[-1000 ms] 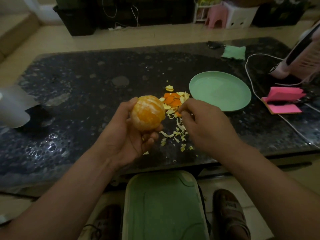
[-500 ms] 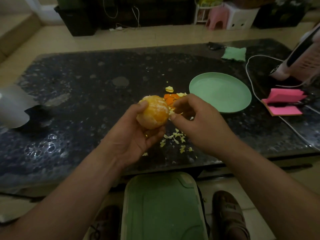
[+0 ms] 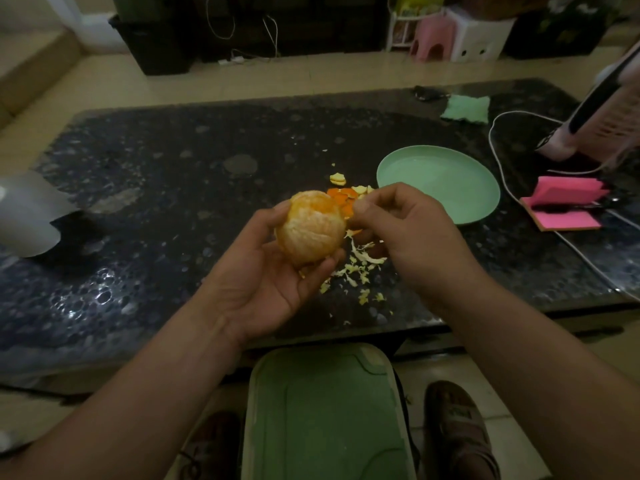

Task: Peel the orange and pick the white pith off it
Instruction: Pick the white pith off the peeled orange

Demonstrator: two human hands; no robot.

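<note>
One orange (image 3: pixel 311 226), left hand (image 3: pixel 263 282) cupping, right hand (image 3: pixel 408 230) pinching, over table (image 3: pixel 173 168), near edge.

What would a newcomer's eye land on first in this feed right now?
The peeled orange, gripped in the left hand above the near part of the dark table, with the right hand curled at its right side; whether it pinches pith is too small to tell. Next, the heap of peel and pith scraps on the table under the hands, and the green plate just beyond it to the right.
</note>
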